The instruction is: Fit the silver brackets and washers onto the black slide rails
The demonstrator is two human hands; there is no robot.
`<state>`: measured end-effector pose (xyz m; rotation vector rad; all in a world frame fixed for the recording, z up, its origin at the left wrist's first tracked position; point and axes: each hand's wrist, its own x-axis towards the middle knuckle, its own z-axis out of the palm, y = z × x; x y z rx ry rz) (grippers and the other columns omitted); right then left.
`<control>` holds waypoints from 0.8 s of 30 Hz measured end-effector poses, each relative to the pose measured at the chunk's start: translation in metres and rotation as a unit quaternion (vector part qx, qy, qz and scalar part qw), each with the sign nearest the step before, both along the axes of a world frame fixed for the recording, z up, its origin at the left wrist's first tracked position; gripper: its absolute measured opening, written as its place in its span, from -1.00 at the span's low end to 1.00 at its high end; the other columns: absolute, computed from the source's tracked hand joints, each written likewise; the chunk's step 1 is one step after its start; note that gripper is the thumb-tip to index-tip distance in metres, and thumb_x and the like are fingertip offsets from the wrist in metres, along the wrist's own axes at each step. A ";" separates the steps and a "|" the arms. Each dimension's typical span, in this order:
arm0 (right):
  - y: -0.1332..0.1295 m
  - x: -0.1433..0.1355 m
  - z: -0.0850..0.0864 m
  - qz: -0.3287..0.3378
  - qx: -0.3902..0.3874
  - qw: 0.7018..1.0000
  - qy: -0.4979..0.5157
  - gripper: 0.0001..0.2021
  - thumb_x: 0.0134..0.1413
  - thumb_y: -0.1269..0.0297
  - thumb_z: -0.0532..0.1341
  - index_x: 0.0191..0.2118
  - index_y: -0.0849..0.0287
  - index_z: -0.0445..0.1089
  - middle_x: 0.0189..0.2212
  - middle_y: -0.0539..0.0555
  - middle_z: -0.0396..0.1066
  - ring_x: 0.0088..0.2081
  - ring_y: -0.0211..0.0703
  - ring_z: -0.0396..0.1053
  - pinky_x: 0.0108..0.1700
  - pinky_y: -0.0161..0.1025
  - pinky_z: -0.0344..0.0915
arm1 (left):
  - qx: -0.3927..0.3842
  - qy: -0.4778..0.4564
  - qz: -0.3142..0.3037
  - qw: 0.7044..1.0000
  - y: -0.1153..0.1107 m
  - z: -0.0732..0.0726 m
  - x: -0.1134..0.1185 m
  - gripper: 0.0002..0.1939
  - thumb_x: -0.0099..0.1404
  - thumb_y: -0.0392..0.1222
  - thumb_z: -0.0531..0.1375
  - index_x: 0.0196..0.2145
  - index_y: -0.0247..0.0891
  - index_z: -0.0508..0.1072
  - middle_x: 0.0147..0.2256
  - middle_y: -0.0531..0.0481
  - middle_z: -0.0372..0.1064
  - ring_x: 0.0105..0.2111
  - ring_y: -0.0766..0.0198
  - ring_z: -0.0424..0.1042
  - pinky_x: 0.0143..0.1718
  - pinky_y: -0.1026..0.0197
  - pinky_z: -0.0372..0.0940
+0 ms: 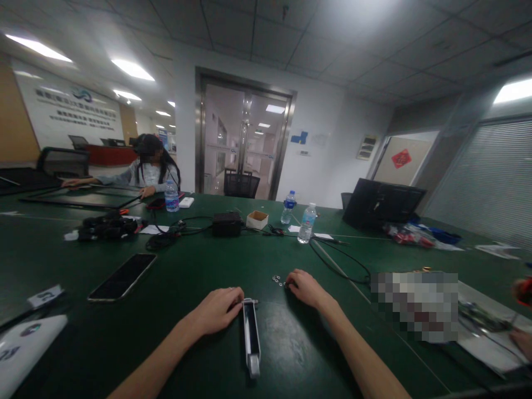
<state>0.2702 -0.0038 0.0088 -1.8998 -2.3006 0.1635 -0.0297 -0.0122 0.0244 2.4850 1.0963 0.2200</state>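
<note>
On the green table point(174, 277) lies a narrow white-framed device point(251, 335) with a dark face, its far end turned away from me. My left hand point(220, 310) rests at its far left corner, fingers bent together against the edge; whether they pinch a small part there is hidden. Several small light rings point(276, 279) lie farther off, right of the device. Beside them is my right hand point(304, 287), fingers curled down with the tips at a ring on the table. What those fingertips hold, if anything, is too small to make out.
A phone point(122, 277) lies left. Behind are bundled cables point(108, 226), a black box point(226, 224), a small open box point(257, 220), bottles point(307, 223) and a monitor point(382, 204). A person point(152, 166) sits at the back left. Another person's hand point(521, 338) shows right.
</note>
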 end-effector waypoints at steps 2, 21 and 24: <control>0.000 -0.001 0.000 -0.002 -0.001 1.000 0.000 -0.79 0.11 0.42 0.10 -0.19 0.19 0.46 -0.21 0.15 0.39 -0.14 -0.11 0.35 -0.14 -0.29 0.19 | 0.002 -0.001 -0.001 1.000 -0.001 0.000 0.001 -0.80 0.38 -0.15 0.00 -0.14 -0.18 0.36 -0.22 0.00 0.38 -0.23 0.18 0.38 -0.21 0.18 0.26; -0.001 -0.001 -0.002 -0.012 0.022 1.000 -0.015 -0.80 0.13 0.43 0.07 -0.23 0.19 0.43 -0.21 0.14 0.39 -0.15 -0.11 0.32 -0.18 -0.28 0.17 | 0.008 -0.001 -0.009 1.000 -0.003 0.000 0.002 -0.80 0.37 -0.15 0.01 -0.13 -0.19 0.36 -0.20 -0.01 0.38 -0.21 0.19 0.38 -0.18 0.16 0.26; 0.000 -0.002 -0.002 0.001 0.030 1.000 0.002 -0.81 0.10 0.41 0.09 -0.23 0.18 0.44 -0.22 0.14 0.39 -0.15 -0.11 0.32 -0.17 -0.29 0.17 | 0.005 -0.002 -0.009 1.000 -0.004 0.002 0.002 -0.81 0.37 -0.15 0.01 -0.14 -0.19 0.36 -0.20 -0.01 0.38 -0.21 0.19 0.38 -0.18 0.16 0.26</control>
